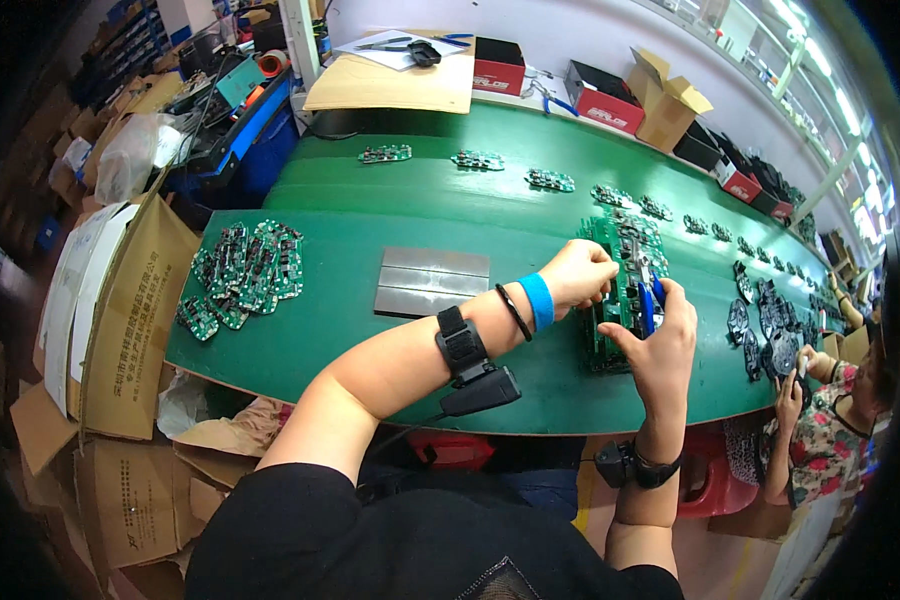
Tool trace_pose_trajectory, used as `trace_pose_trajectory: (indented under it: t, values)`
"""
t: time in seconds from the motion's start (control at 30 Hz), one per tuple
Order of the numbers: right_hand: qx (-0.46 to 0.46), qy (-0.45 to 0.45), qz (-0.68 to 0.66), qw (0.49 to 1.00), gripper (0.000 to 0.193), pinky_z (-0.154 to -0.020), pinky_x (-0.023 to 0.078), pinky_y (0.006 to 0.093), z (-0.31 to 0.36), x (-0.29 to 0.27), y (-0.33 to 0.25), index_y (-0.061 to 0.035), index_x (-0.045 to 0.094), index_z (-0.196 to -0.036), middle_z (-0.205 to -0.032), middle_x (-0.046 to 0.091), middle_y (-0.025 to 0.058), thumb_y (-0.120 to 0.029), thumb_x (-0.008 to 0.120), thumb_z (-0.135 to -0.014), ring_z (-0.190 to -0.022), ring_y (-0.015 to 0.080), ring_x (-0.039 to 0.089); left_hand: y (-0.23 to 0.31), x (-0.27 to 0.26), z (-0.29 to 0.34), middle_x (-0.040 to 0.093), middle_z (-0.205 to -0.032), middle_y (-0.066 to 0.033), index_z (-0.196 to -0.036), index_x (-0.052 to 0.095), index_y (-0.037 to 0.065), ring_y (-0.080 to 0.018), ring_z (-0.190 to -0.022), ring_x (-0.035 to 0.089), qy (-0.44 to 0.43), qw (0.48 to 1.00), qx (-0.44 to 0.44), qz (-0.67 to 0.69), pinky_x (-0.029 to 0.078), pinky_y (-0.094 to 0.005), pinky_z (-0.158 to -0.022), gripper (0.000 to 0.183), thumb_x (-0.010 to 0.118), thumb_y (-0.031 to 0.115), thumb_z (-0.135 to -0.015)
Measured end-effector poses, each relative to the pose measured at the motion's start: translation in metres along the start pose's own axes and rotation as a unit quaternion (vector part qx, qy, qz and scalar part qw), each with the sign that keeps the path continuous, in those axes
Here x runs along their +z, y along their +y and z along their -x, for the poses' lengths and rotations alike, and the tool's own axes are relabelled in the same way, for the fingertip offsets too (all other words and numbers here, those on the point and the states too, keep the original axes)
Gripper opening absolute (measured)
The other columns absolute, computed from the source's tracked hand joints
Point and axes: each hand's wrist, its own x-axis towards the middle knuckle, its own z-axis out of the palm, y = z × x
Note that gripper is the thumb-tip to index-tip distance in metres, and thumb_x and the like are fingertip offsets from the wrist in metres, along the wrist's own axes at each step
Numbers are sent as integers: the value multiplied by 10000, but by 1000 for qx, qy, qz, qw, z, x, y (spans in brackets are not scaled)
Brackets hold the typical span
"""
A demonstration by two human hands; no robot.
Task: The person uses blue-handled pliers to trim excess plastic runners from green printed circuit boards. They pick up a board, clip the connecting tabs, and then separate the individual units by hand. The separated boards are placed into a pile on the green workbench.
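A stack of green circuit board panels point(607, 352) stands at the right of the near bench, with dark components on its top. My right hand point(667, 340) is closed around blue-handled pliers point(652, 303), its thumb stretched toward the stack. Their metal jaws point away from me, over the top panel. Beside the stack's left edge, my left hand point(578, 276) has its fingers curled into a pinch; whatever lies between the fingertips is hidden. Left of that hand, a grey metal plate point(432, 281) lies flat. Farther left is a pile of loose circuit boards point(250, 265).
Single circuit boards point(478, 160) form a row along the green bench point(340, 350). Red-and-black boxes point(602, 98) and an open carton point(665, 100) line the back. At right, a co-worker point(830, 425) handles dark parts. Cardboard point(130, 320) stands against the left side.
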Motion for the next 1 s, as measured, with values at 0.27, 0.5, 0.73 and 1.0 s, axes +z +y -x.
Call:
trace_pose_trajectory:
  t: [0.27,0.5,0.73,1.0]
  values:
    - [46,63,-24,997,427,-805,466,462,-15,-5,11,1,536,-1123,-951,616,229,7,574,-698,-888,424,601,-15,11,5,640,-997,-22,-1138,633,47,-107,-859,588,-52,996,49,46,517,-269,-711,257,568,142,-909]
    - [41,206,27,977,486,-843,458,323,-14,-62,54,27,516,-1220,-1013,613,166,59,501,-736,-877,245,592,-17,3,24,646,-1041,-40,-1146,629,34,-117,-948,599,-66,990,92,83,519,-281,-756,271,617,177,-916]
    - [99,162,-526,829,551,-913,451,336,22,-37,-13,19,449,-1313,-1224,554,129,90,513,-770,-987,207,596,-7,-39,77,563,-1190,-70,-1327,471,82,-186,-1064,549,-23,970,77,230,471,-338,-904,564,541,492,-945]
    - [155,-173,-644,729,480,-871,453,279,40,75,-67,-14,522,-1264,-1067,601,49,46,602,-795,-982,139,570,-43,-83,172,597,-1237,-99,-1333,471,71,-217,-1083,613,116,913,139,366,534,-404,-910,431,470,349,-1004]
